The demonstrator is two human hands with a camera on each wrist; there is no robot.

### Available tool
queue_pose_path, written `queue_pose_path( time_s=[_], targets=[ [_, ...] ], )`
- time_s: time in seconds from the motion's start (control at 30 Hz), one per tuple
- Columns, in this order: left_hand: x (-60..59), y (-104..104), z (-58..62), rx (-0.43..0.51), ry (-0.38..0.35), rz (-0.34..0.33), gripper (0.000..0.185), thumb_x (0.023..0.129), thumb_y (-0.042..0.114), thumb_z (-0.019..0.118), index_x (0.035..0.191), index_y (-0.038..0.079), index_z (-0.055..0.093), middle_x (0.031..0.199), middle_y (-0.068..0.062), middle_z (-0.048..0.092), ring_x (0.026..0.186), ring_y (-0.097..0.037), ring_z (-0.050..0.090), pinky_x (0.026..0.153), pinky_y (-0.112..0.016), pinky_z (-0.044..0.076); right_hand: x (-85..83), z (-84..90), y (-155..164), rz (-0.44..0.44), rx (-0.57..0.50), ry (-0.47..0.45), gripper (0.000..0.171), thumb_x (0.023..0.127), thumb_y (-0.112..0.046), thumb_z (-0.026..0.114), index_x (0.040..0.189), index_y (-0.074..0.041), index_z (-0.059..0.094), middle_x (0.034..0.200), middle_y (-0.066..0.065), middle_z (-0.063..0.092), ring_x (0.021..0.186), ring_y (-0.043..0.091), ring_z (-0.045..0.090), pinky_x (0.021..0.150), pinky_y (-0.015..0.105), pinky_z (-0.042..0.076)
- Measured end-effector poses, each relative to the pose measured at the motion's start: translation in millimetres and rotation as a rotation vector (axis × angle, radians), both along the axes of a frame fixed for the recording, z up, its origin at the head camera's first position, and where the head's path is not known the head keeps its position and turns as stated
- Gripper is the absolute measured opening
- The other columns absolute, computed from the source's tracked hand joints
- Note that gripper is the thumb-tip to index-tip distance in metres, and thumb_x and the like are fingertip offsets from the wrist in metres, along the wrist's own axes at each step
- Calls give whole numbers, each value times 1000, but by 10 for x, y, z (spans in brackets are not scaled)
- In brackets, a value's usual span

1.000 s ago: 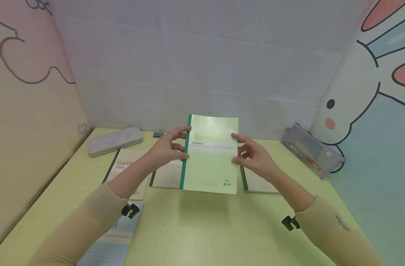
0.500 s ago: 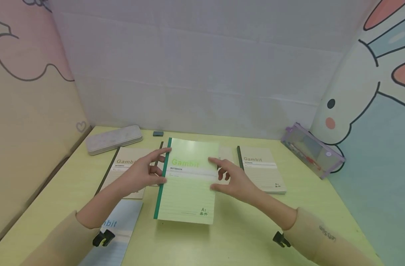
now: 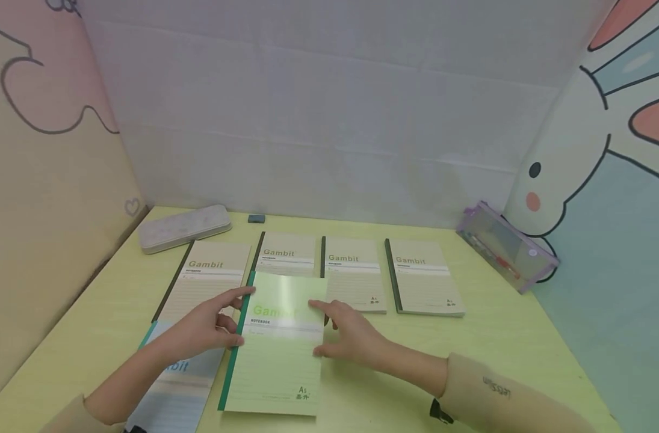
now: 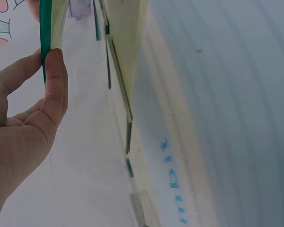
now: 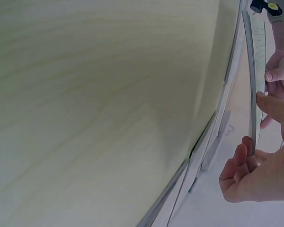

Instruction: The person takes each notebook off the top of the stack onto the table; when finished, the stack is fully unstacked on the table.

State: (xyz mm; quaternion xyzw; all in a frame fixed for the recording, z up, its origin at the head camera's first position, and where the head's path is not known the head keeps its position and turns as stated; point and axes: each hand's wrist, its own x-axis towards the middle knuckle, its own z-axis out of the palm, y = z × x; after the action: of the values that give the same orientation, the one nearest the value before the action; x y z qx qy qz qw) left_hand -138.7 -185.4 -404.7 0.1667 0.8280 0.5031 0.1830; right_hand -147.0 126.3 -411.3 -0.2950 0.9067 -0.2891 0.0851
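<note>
A green Gambit notebook [image 3: 280, 361] with a dark green spine is held between both hands, over the near middle of the table. My left hand [image 3: 201, 325] grips its spine edge, thumb and fingers on opposite faces. At the opposite edge, my right hand [image 3: 356, 337] pinches it the same way. The right wrist view shows the notebook edge-on [image 5: 252, 71], lifted off the table. Under my left forearm lies a blue Gambit notebook [image 3: 183, 385], partly hidden. Just beyond my left hand is a beige notebook [image 3: 212, 279] with a dark spine.
Three more beige notebooks stand in a row: left [image 3: 286, 252], middle [image 3: 356, 282] and right [image 3: 426, 279]. At the back left are a grey pencil case [image 3: 185, 228] and a small dark eraser-like block [image 3: 256, 219]. A see-through purple-edged pouch [image 3: 508, 249] leans at the right wall.
Both hands have brought the green notebook down and toward the near left, from in front of the beige row. The beige notebooks behind it have come into view.
</note>
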Motion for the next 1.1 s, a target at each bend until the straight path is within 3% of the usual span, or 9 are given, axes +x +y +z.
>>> queue_pose_path(
  time_s=[0.1, 0.2, 0.33, 0.57, 0.63, 0.73, 0.87, 1.0, 1.1],
  targets=[
    [47, -14, -93, -22, -38, 23, 84, 77, 19, 78, 147, 19, 30, 132, -21, 41, 82, -20, 63, 69, -29, 52, 29, -100, -44, 13, 41, -10, 82, 72, -35, 82, 142, -19, 42, 97, -8, 54, 82, 12, 48, 68, 22, 40],
    [90, -21, -154, -49, -60, 36, 85, 76, 19, 79, 146, 17, 31, 131, -22, 42, 82, -20, 62, 70, -28, 51, 61, -190, -74, 28, 86, 4, 83, 71, -38, 81, 142, -20, 42, 111, -5, 59, 96, 12, 54, 83, 29, 46],
    [134, -47, -202, -62, -74, 10, 85, 75, 18, 79, 146, 13, 31, 128, -22, 44, 80, -19, 62, 67, -28, 50, 102, -255, -101, 51, 129, 5, 84, 72, -41, 80, 142, -18, 41, 132, 1, 55, 120, 18, 51, 99, 43, 41],
    [125, -38, -280, -110, -61, -60, 85, 75, 16, 79, 145, 8, 32, 119, -18, 47, 67, -15, 59, 58, -27, 49, 124, -291, -127, 73, 195, -14, 82, 71, -45, 79, 140, -17, 44, 135, 2, 53, 123, 20, 50, 97, 46, 43],
    [116, -24, -297, -142, -60, -67, 84, 74, 17, 80, 145, 8, 34, 117, -15, 49, 65, -15, 58, 56, -27, 49, 121, -296, -130, 80, 217, -6, 81, 71, -46, 79, 139, -17, 46, 132, 0, 55, 120, 17, 52, 94, 44, 44],
    [111, -10, -302, -164, -78, -70, 83, 74, 15, 80, 144, 8, 36, 114, -12, 50, 63, -15, 58, 54, -29, 49, 108, -293, -140, 95, 226, 4, 80, 69, -46, 80, 137, -16, 49, 111, -7, 62, 101, 8, 55, 83, 34, 45],
    [110, 0, -274, -169, -90, -82, 82, 73, 10, 79, 143, 5, 37, 108, -11, 51, 58, -18, 59, 51, -31, 50, 90, -294, -156, 109, 229, 10, 80, 68, -46, 81, 135, -16, 51, 82, -16, 51, 78, 1, 46, 70, 24, 36],
    [105, 35, -236, -246, -40, -74, 81, 71, 8, 80, 141, 2, 40, 101, -10, 52, 55, -18, 60, 52, -29, 49, 79, -305, -162, 117, 237, 24, 79, 69, -48, 80, 135, -17, 51, 79, -16, 47, 76, 1, 43, 68, 23, 33],
    [99, 90, -215, -385, 15, -17, 79, 66, 12, 84, 136, 6, 48, 98, -7, 54, 65, -16, 56, 57, -27, 46, 66, -307, -160, 130, 230, 26, 78, 70, -48, 79, 135, -16, 51, 79, -14, 48, 76, 2, 42, 67, 23, 33]
  ],
)
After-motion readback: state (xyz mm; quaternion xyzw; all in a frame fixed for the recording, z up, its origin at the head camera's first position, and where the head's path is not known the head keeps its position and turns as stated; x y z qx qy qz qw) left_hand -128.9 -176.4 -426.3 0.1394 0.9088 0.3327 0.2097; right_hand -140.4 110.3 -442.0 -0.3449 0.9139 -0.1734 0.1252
